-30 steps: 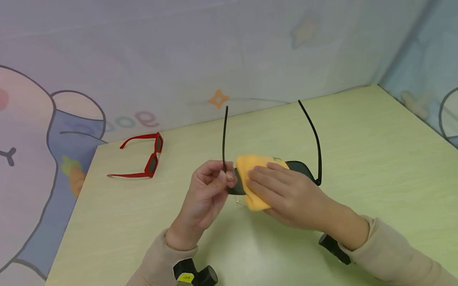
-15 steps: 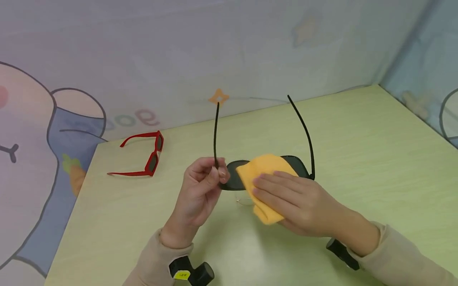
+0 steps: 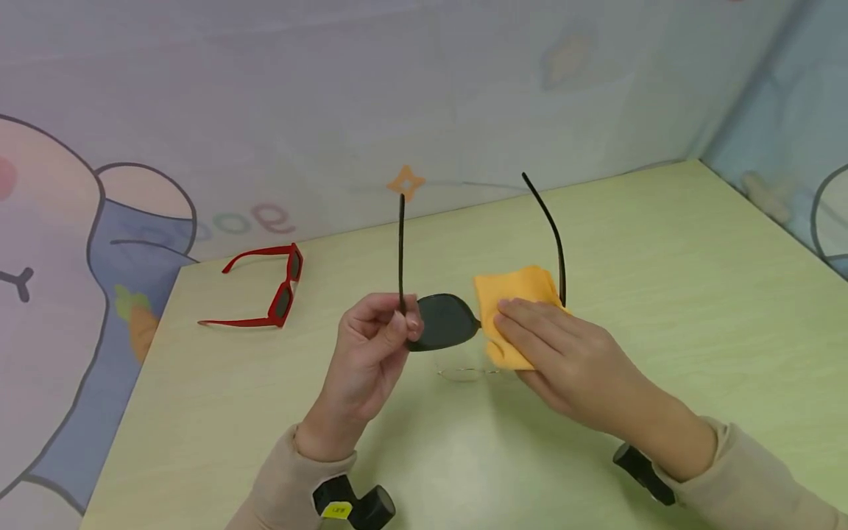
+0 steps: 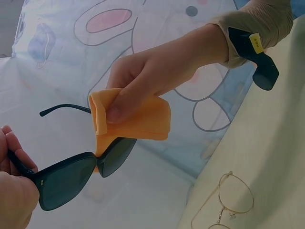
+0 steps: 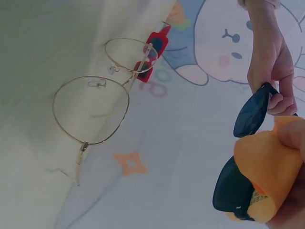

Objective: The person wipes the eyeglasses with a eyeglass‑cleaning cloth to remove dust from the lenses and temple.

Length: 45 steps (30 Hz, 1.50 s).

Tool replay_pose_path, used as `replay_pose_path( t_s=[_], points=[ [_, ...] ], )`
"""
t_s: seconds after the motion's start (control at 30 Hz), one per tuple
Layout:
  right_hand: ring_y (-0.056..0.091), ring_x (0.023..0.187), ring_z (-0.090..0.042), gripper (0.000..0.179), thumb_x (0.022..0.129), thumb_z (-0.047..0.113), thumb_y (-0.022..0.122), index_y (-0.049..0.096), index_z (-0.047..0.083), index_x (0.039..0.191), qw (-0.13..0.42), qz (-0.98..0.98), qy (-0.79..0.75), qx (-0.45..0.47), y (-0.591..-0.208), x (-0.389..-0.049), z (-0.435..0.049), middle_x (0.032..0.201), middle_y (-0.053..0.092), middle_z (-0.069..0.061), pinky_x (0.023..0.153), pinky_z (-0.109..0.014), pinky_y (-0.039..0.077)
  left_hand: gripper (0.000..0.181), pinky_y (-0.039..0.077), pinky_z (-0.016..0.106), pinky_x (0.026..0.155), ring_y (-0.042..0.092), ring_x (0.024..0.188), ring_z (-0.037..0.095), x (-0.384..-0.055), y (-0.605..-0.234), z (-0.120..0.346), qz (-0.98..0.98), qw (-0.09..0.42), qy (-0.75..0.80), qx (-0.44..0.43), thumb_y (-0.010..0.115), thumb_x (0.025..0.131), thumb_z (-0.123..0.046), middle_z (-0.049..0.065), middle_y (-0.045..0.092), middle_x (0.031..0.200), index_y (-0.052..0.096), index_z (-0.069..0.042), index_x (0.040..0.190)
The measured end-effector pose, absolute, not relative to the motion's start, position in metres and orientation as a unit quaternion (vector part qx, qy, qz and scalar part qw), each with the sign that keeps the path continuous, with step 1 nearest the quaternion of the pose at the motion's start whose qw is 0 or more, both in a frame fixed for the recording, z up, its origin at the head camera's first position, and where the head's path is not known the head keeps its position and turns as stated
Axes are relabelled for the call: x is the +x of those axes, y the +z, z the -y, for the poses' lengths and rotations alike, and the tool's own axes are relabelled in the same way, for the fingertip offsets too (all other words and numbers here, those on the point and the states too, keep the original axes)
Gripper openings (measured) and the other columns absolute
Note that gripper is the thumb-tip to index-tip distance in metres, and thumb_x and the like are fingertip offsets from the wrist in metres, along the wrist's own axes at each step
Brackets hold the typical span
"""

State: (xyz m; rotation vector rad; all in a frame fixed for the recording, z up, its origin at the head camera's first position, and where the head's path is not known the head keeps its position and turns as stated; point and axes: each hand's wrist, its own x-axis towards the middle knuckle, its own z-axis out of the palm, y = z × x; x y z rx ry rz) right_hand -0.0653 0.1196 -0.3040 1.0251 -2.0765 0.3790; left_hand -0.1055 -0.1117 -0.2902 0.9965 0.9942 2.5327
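Observation:
Black sunglasses (image 3: 442,322) are held up above the table with both temples spread, pointing away from me. My left hand (image 3: 374,357) pinches them at the left hinge between thumb and fingers. A folded yellow cloth (image 3: 492,294) covers the right lens in the head view. My right hand (image 3: 576,361) holds this cloth, fingers on one side and thumb on the other, as the left wrist view shows. Below the cloth in that view, part of the covered lens (image 4: 116,157) shows. The left lens is bare.
Red sunglasses (image 3: 283,294) lie at the table's back left, temples unfolded. Thin gold-rimmed eyeglasses (image 5: 90,109) rest on the table (image 3: 662,294) below the held pair. A printed cloth backdrop (image 3: 298,110) stands behind the table's far edge.
The yellow cloth and my right hand have shifted from the middle of the black sunglasses to the right lens, baring the left lens. The sunglasses moved slightly left.

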Motion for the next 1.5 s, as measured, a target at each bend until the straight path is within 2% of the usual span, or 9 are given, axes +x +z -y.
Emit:
replay_pose_path(
  t_s=[0.2,0.33,0.5,0.97,1.5],
  points=[
    [0.06,0.101,-0.035,0.045,0.102,0.024,0.032,0.059,-0.011,0.114,0.397,0.826,0.134,0.378,-0.301,-0.067,-0.116,0.114,0.061,-0.022,0.079,-0.046,0.05,0.023,0.046,0.017,0.081,0.06,0.086,0.007,-0.102,-0.293,0.109,-0.345,0.138,0.857,0.356,0.059,0.09,-0.004,-0.002,0.068,0.101,0.07,-0.015,0.107],
    [0.06,0.101,-0.036,0.047,0.102,0.025,0.031,0.058,-0.011,0.114,0.392,0.84,0.134,0.351,-0.299,-0.068,-0.115,0.113,0.061,-0.022,0.078,-0.047,0.051,0.022,0.046,0.017,0.08,0.06,0.085,0.006,-0.101,-0.293,0.107,-0.358,0.138,0.851,0.359,0.06,0.09,-0.005,-0.003,0.068,0.098,0.07,-0.015,0.106],
    [0.059,0.104,-0.036,0.056,0.103,0.033,0.025,0.057,-0.011,0.116,0.368,0.865,0.116,0.322,-0.3,-0.069,-0.114,0.114,0.06,-0.023,0.08,-0.047,0.05,0.019,0.046,0.017,0.079,0.059,0.082,0.005,-0.098,-0.293,0.105,-0.376,0.147,0.845,0.352,0.063,0.088,-0.007,-0.005,0.069,0.096,0.071,-0.016,0.103],
    [0.057,0.107,-0.038,0.07,0.102,0.044,0.019,0.056,-0.013,0.118,0.356,0.875,0.067,0.32,-0.3,-0.074,-0.111,0.117,0.059,-0.026,0.083,-0.045,0.049,0.02,0.045,0.017,0.078,0.059,0.082,0.005,-0.098,-0.292,0.106,-0.378,0.145,0.844,0.352,0.061,0.089,-0.008,-0.005,0.068,0.093,0.071,-0.017,0.104],
    [0.061,0.101,-0.034,0.06,0.104,0.035,0.023,0.059,-0.012,0.112,0.378,0.852,0.078,0.355,-0.31,-0.076,-0.115,0.111,0.062,-0.024,0.08,-0.041,0.051,0.02,0.046,0.017,0.078,0.061,0.084,0.006,-0.1,-0.293,0.105,-0.348,0.133,0.871,0.32,0.06,0.089,-0.005,-0.002,0.068,0.094,0.071,-0.015,0.103]
  ],
)
